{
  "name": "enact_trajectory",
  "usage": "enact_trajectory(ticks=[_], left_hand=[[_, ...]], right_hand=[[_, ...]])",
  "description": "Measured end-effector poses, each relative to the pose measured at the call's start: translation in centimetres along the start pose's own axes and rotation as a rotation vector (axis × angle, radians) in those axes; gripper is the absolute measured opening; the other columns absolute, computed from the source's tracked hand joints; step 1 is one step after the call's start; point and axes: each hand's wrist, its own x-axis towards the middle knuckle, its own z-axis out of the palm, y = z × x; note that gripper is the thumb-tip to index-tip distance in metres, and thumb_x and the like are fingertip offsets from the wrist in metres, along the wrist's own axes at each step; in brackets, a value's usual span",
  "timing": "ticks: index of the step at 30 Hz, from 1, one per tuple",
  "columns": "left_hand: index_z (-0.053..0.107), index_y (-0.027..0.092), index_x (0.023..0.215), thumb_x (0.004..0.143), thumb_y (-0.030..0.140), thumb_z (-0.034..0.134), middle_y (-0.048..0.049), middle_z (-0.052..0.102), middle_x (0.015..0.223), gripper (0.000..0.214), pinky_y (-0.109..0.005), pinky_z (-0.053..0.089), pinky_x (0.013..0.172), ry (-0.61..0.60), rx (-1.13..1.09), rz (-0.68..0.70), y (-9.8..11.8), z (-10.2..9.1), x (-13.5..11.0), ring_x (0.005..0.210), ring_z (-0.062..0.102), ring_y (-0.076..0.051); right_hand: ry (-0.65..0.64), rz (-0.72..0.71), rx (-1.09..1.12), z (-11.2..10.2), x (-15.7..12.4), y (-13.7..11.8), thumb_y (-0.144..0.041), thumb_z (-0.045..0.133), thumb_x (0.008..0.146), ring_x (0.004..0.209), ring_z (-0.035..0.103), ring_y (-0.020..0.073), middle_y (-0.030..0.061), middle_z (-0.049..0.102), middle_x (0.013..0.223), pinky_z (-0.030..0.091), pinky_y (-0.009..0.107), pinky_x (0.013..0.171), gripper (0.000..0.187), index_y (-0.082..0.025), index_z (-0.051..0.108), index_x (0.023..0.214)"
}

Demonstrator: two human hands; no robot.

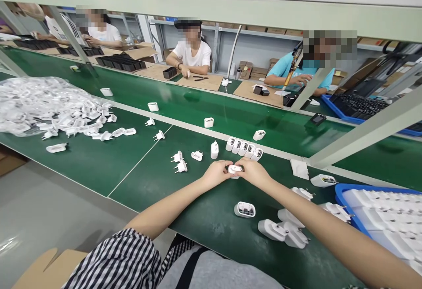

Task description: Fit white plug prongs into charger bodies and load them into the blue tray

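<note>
Both my hands meet over the green bench and pinch one small white charger shell [234, 169] between them. My left hand [217, 173] grips its left end, and my right hand [253, 172] grips its right end, fingers curled. Just beyond my hands stands a short row of white charger shells [244, 147] side by side. An upright white plug piece [214, 149] stands to their left. Loose white pin inserts [180, 161] lie further left. A single open shell [245, 209] lies near my right forearm.
A big heap of white parts in clear bags [42, 106] fills the far left. A blue tray [382, 212] of white parts sits at right, with loose shells [285, 231] beside it. A green conveyor [231, 113] carries single shells. Three people work across it.
</note>
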Motion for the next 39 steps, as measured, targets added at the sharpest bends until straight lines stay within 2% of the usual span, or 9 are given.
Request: enact_trajectory(ticks=[4,9,15,19,22,24,28,33,39], left_hand=[[0.055,0.016,0.093,0.065,0.033,0.052,-0.0025,0.058,0.074,0.033,-0.021,0.04,0.058,-0.029,0.083,0.026,0.3,-0.3,-0.1,0.061,0.054,-0.013],[0.06,0.014,0.082,0.066,0.027,0.053,-0.0083,0.06,0.071,0.022,-0.029,0.04,0.064,-0.207,0.378,0.001,2.2,-1.8,0.7,0.073,0.056,-0.022],[0.056,0.012,0.048,0.04,0.008,0.068,-0.0058,0.057,0.053,0.015,-0.029,0.043,0.055,-0.299,0.451,-0.121,4.7,-2.3,3.4,0.06,0.057,-0.023],[0.048,0.014,0.035,0.038,0.003,0.066,-0.0018,0.051,0.04,0.022,-0.028,0.043,0.054,-0.351,0.44,-0.122,4.9,-2.3,4.3,0.052,0.055,-0.02],[0.051,0.015,0.041,0.041,0.011,0.068,-0.0019,0.052,0.045,0.018,-0.028,0.042,0.058,-0.35,0.415,-0.058,3.9,-2.4,3.6,0.058,0.056,-0.021],[0.056,0.015,0.051,0.051,0.021,0.064,-0.0033,0.054,0.052,0.011,-0.027,0.042,0.059,-0.306,0.392,0.013,3.0,-2.4,2.7,0.062,0.056,-0.021],[0.058,0.014,0.073,0.064,0.035,0.054,-0.0075,0.056,0.076,0.024,-0.026,0.041,0.059,-0.184,0.394,0.074,1.7,-1.7,0.9,0.066,0.055,-0.02],[0.055,0.015,0.087,0.066,0.035,0.052,-0.006,0.056,0.076,0.029,-0.025,0.04,0.06,-0.122,0.346,0.049,1.6,-0.9,0.4,0.07,0.055,-0.019],[0.059,0.013,0.075,0.063,0.028,0.056,-0.0098,0.059,0.072,0.02,-0.029,0.04,0.062,-0.191,0.461,-0.046,2.9,-1.4,1.1,0.071,0.056,-0.024]], right_hand=[[-0.048,-0.01,-0.064,-0.3,0.0,-0.3,-0.025,0.051,0.068,0.072,0.054,0.015,0.004,0.059,0.082,0.037,0.022,0.056,0.018,-0.017,0.058,0.083],[-0.143,-0.011,-0.163,-1.4,0.9,-0.8,-0.026,0.056,0.064,0.07,0.056,0.0196,0.0068,0.062,0.073,0.037,0.024,0.052,0.015,-0.015,0.06,0.073],[-0.196,-0.013,-0.265,-1.8,1.4,-1.8,-0.019,0.056,0.061,0.066,0.058,0.0215,0.0095,0.063,0.07,0.038,0.025,0.051,0.011,-0.013,0.062,0.068],[-0.194,-0.046,-0.295,-1.7,1.0,-2.4,-0.013,0.05,0.065,0.067,0.058,0.0191,0.0072,0.063,0.071,0.04,0.024,0.055,0.012,-0.014,0.062,0.065],[-0.188,-0.045,-0.324,-1.7,0.9,-2.6,-0.011,0.049,0.066,0.067,0.059,0.0206,0.0103,0.062,0.073,0.041,0.025,0.054,0.014,-0.01,0.061,0.073],[-0.188,-0.049,-0.336,-1.7,0.9,-2.7,-0.01,0.049,0.066,0.068,0.058,0.0215,0.0122,0.061,0.076,0.041,0.026,0.054,0.018,-0.008,0.058,0.081],[-0.198,-0.072,-0.344,-1.8,1.0,-2.4,-0.015,0.054,0.064,0.069,0.058,0.0231,0.0128,0.059,0.081,0.042,0.028,0.055,0.024,-0.007,0.055,0.087],[-0.212,-0.106,-0.338,-2.0,1.2,-1.9,-0.02,0.056,0.065,0.076,0.057,0.0228,0.0111,0.06,0.084,0.042,0.027,0.059,0.025,-0.01,0.055,0.087],[-0.275,-0.095,-0.316,-2.6,2.0,-1.9,-0.023,0.059,0.06,0.069,0.058,0.023,0.0102,0.062,0.072,0.04,0.025,0.051,0.016,-0.013,0.06,0.072]])
